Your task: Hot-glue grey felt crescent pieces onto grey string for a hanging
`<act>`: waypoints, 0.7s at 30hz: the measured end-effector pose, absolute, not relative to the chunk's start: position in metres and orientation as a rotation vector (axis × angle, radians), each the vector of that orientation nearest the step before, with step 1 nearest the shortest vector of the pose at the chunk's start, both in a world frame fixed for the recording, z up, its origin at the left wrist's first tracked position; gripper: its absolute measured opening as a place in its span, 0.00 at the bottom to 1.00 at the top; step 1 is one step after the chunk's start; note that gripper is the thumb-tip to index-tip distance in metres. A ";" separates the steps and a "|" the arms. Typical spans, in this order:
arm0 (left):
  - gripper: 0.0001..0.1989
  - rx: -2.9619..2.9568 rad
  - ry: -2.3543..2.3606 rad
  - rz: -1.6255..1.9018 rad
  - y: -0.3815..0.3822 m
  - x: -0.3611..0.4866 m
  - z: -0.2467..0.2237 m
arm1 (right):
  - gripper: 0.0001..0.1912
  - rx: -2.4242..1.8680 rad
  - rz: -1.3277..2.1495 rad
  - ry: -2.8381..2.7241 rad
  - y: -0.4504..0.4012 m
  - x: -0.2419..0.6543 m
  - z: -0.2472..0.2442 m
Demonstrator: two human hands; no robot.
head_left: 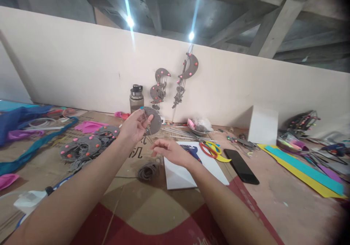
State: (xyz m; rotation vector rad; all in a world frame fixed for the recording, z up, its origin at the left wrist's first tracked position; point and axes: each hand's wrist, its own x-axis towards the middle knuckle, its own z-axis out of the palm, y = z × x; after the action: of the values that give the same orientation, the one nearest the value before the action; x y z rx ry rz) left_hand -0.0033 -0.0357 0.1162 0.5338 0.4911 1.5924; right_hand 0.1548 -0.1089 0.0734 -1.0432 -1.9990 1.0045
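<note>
My left hand pinches a grey crescent-shaped piece with a small blue spot at its top edge, raised over the cardboard. Thin grey cord hangs from the piece between my hands. To the right and slightly lower, my right hand has its fingers bent near the cord; whether they grip it is too small to tell. A coil of grey cord lies below my hands, beside a white board.
Red and yellow scissors lie on the white board, with a black phone to their right. Decorated grey pieces are piled at left. A bottle stands by the wall, near hanging crescents. Yellow and turquoise sheets lie at right.
</note>
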 end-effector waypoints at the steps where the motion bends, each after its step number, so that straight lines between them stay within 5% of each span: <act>1: 0.11 0.522 0.483 1.599 -0.036 -0.004 0.118 | 0.07 -1.052 0.999 -2.060 -0.112 0.151 0.074; 4: 0.10 0.526 0.467 1.631 -0.036 -0.006 0.121 | 0.07 -1.048 1.026 -2.211 -0.121 0.144 0.078; 11: 0.06 0.659 0.447 1.730 -0.028 -0.015 0.119 | 0.09 -1.167 1.676 -2.208 -0.133 0.157 0.100; 13: 0.05 0.739 0.468 1.740 -0.030 -0.014 0.117 | 0.10 -1.227 1.523 -2.355 -0.134 0.168 0.108; 17: 0.08 0.956 0.567 1.748 -0.042 -0.003 0.112 | 0.06 -1.351 0.673 -2.198 -0.131 0.180 0.113; 21: 0.09 1.176 0.677 1.683 -0.058 0.011 0.104 | 0.06 -1.202 0.496 -1.658 -0.125 0.166 0.104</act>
State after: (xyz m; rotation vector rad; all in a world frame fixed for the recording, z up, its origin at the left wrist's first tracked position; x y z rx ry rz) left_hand 0.0108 -0.0578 0.1043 1.1760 0.6766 1.6833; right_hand 0.1660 -0.1253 0.1039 -1.2018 -1.6581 0.4960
